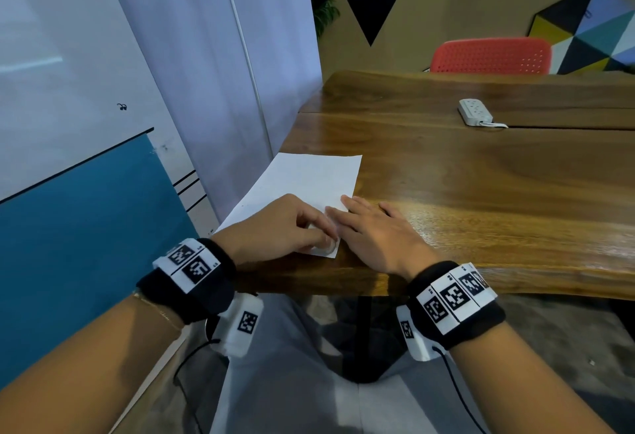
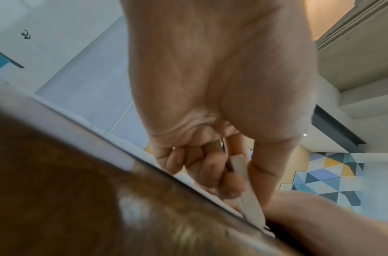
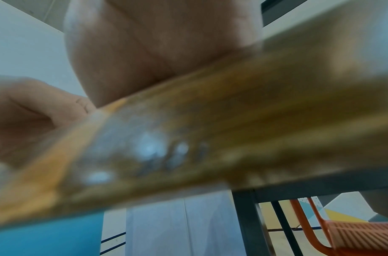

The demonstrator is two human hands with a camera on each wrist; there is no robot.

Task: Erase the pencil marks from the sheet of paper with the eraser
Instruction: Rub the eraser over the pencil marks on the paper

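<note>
Left hand (image 1: 275, 227) has its fingers curled tight round the eraser (image 1: 326, 247), pinching it down on the near right corner of the paper (image 1: 309, 179). Right hand (image 1: 374, 234) lies flat, fingers straight, pinning that corner to the table (image 1: 481, 176).

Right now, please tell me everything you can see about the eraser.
The eraser is small, whitish and flat-looking, with a rounded end showing in the head view. The left hand pinches it between thumb and curled fingers, so most of it is hidden. It stands on edge, pressed onto the near right corner of the white sheet of paper. The right hand lies flat just beside it. Its material cannot be told.
</note>
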